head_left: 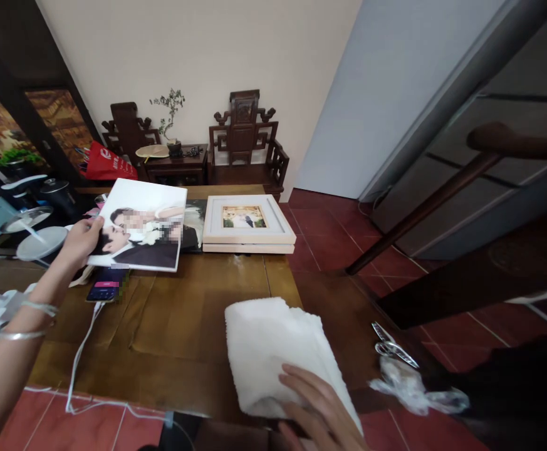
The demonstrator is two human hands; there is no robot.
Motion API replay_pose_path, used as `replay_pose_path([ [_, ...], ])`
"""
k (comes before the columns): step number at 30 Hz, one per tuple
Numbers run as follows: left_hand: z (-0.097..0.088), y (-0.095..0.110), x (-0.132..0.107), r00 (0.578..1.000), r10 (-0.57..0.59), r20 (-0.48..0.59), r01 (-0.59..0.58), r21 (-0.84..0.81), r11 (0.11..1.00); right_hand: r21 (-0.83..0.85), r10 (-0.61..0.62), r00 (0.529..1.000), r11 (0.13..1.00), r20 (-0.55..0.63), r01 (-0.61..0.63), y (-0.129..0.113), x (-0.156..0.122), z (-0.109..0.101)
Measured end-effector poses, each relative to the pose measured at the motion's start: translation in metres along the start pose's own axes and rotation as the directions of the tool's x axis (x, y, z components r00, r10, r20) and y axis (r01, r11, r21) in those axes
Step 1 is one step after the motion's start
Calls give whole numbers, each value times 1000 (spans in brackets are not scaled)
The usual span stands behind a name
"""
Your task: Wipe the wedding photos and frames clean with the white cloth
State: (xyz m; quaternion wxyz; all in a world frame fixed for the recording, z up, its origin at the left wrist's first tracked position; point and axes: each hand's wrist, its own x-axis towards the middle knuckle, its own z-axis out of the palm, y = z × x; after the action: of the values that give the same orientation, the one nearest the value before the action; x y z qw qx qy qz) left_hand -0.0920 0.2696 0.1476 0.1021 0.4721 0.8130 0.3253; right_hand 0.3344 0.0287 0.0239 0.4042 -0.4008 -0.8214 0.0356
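Note:
My left hand (84,243) grips the left edge of a photo panel (158,203), a flat print of a couple with white flowers. The panel is tilted above the table, partly covering another dark photo (192,228) behind it. My right hand (317,401) rests on a folded white towel (273,344) at the table's front right, its fingers stretched out. Beyond the towel, pale wooden picture frames (249,239) lie stacked, the top one holding a small picture. Under the panel's lower left corner lies a phone (104,285) with a white cable plugged in.
Scissors (393,347) and a crumpled plastic bag (418,385) lie right of the towel. A power strip (5,310) with cables, a lidded cup (42,244) and dark containers crowd the left. A wooden rail (423,210) slants along the right. Carved chairs (247,138) stand behind the table.

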Motion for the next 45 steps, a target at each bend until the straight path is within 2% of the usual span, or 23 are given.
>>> replay_pose_path([
  [2,-17,-10,-19,1000,-8,23,9,-31,999,-4,200,975,980,-92,-201,9,-3,2],
  [4,-29,-20,-41,997,9,78,-3,-72,997,-25,412,902,908,-132,-419,22,-2,2],
  [5,-32,-24,-52,992,19,121,-7,-100,995,-41,492,862,865,-122,-500,29,0,3],
  [7,-35,-30,-74,977,-11,212,57,-212,976,-85,596,801,797,-55,-598,41,7,5],
  [11,-27,-38,-113,925,1,379,111,-272,956,-246,691,721,708,52,-662,49,29,16],
  [15,-13,-50,-138,894,11,449,132,-287,949,-426,709,703,654,59,-624,44,46,28],
  [17,-7,-57,-145,885,7,466,130,-262,956,-449,711,701,643,49,-621,44,49,32],
  [19,-2,-62,-150,889,16,458,109,-243,964,-368,720,694,649,16,-665,47,49,35],
  [21,1,-65,-153,887,23,461,98,-238,966,-217,727,686,672,14,-708,51,49,35],
  [25,8,-71,-151,872,28,488,96,-228,969,11,696,710,713,104,-701,56,48,26],
  [27,12,-76,-149,863,26,504,99,-219,971,146,699,704,689,125,-710,57,45,18],
  [29,17,-81,-147,856,25,516,92,-200,976,322,724,673,608,150,-726,61,41,11],
  [32,24,-89,-145,864,52,500,36,-163,986,554,784,591,412,189,-724,71,30,2],
  [34,26,-93,-144,870,88,486,-20,-142,990,646,815,539,298,211,-703,79,22,0],
  [35,27,-94,-143,871,107,480,-50,-130,990,664,820,528,270,221,-697,83,19,-1],
  [36,27,-96,-143,869,123,479,-78,-114,990,668,817,530,264,230,-696,86,16,0],
  [38,27,-98,-143,869,146,473,-125,-76,989,647,790,573,323,218,-690,91,12,2],
  [41,28,-100,-145,879,157,451,-176,2,984,568,711,688,509,145,-646,94,11,5],
  [42,28,-101,-146,881,156,447,-190,32,981,521,690,712,564,130,-641,94,12,5],
  [43,29,-101,-146,881,156,447,-203,59,977,463,687,716,598,124,-654,94,14,5],
  [45,31,-102,-146,877,159,453,-226,97,969,340,734,668,601,121,-723,93,21,4],
])
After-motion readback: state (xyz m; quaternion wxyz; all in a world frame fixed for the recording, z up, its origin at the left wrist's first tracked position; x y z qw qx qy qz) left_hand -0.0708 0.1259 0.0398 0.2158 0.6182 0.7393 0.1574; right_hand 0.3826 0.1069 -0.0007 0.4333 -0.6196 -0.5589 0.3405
